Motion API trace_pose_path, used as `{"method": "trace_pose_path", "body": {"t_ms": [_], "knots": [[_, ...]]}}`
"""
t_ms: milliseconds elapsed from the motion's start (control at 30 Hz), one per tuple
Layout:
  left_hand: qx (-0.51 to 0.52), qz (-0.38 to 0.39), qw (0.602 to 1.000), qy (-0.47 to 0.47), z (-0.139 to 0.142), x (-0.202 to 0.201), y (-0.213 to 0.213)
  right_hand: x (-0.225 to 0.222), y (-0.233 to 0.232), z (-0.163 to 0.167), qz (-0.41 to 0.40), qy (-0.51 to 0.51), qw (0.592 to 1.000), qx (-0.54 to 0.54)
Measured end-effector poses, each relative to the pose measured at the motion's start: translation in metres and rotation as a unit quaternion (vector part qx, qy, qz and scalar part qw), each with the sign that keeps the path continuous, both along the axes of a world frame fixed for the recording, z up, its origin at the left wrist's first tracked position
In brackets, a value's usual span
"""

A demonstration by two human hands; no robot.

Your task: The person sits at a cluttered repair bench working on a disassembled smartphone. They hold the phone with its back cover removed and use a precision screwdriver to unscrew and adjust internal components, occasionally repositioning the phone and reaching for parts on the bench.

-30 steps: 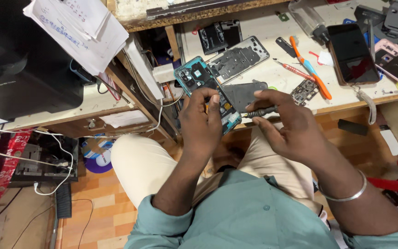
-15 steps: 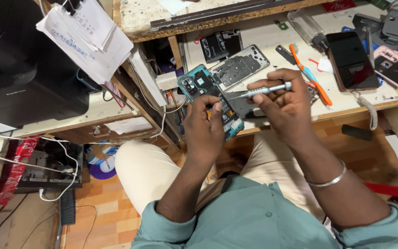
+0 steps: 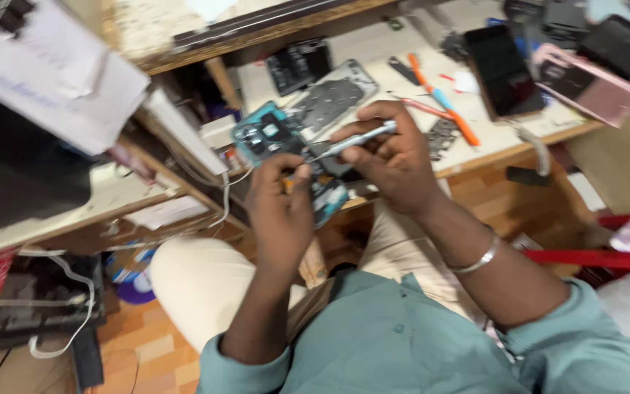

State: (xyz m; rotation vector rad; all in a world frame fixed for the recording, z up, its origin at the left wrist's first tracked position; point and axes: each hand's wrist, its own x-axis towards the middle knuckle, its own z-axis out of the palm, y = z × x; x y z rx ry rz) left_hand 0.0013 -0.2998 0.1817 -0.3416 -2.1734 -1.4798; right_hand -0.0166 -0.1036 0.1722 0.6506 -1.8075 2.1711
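Observation:
My left hand (image 3: 280, 206) grips the lower part of an opened phone with a teal inner frame (image 3: 271, 138), held over the front edge of the workbench (image 3: 475, 157). My right hand (image 3: 391, 157) holds a slim silver screwdriver (image 3: 351, 142), its tip pointing left at the phone's exposed board beside my left thumb. A metal bangle sits on my right wrist. The phone's lower half is hidden behind my left hand.
On the bench lie a grey phone back panel (image 3: 329, 98), an orange-handled tool (image 3: 442, 106), a dark phone (image 3: 501, 69), a pink phone (image 3: 592, 87) and small parts. Papers (image 3: 52, 80) hang at upper left. Cables (image 3: 67, 306) trail over the tiled floor.
Both hands rose from my lap toward the bench edge. The screwdriver swung up and its tip now points at the phone's board. The view shifted and blurred.

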Motion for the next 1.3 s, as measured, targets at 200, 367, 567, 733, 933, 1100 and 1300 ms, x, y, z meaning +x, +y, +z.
{"method": "trace_pose_path", "body": {"t_ms": [200, 367, 567, 733, 933, 1100, 1300], "knots": [[0.055, -0.027, 0.998, -0.028, 0.001, 0.006, 0.016, 0.006, 0.011, 0.000, 0.025, -0.024, 0.999, -0.031], [0.023, -0.018, 1.000, 0.000, 0.000, 0.007, 0.023, 0.007, 0.018, 0.004, 0.035, -0.009, 0.999, -0.031], [0.086, -0.032, 0.993, -0.078, 0.001, 0.010, 0.030, 0.011, 0.022, 0.005, 0.024, -0.034, 0.999, -0.029], [0.091, -0.056, 0.994, -0.009, 0.001, 0.011, 0.034, 0.019, 0.027, 0.002, -0.028, 0.012, 0.999, -0.020], [0.098, -0.085, 0.991, 0.002, -0.002, 0.005, 0.025, 0.044, 0.033, 0.000, -0.116, 0.068, 0.987, 0.085], [0.009, -0.050, 0.999, -0.003, 0.007, 0.002, 0.015, 0.053, 0.025, 0.011, -0.127, 0.118, 0.969, 0.178], [0.049, -0.078, 0.994, -0.062, 0.012, -0.001, 0.013, 0.049, 0.018, 0.015, -0.116, 0.127, 0.966, 0.194]]}}
